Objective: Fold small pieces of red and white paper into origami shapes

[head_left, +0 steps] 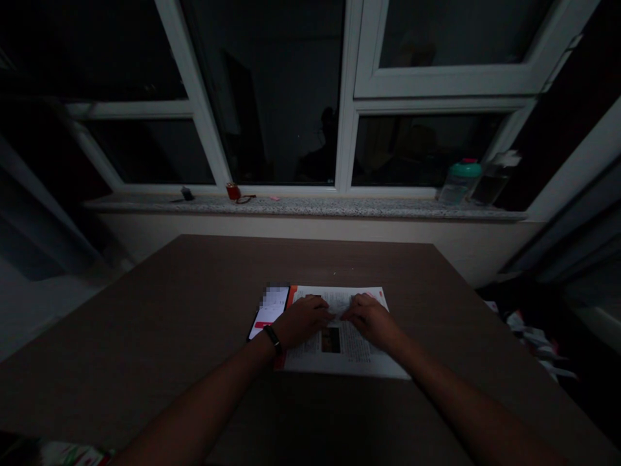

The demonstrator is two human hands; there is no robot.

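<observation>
A printed page or booklet [349, 366], with text, a small dark picture and an orange strip down its left side, lies flat on the table. Over its upper half, my left hand [305, 317] has its fingers bent together, tips pointing right. Facing it across a small gap is my right hand [369, 317], thumb and fingers pinched. Something pale and thin seems to lie between the fingertips, but it is too dim to make out. A phone [272, 304] with a lit screen rests beside the page's left edge, close to my left wrist, which wears a dark band [273, 339].
The brown table [218, 272] reaches toward a granite windowsill [310, 206]. On the sill stand a red jar [233, 191], a small dark bottle [187, 193], a teal-lidded bottle [458, 181] and a white-capped bottle [495, 178]. Crumpled papers [533, 336] lie beyond the table's right edge.
</observation>
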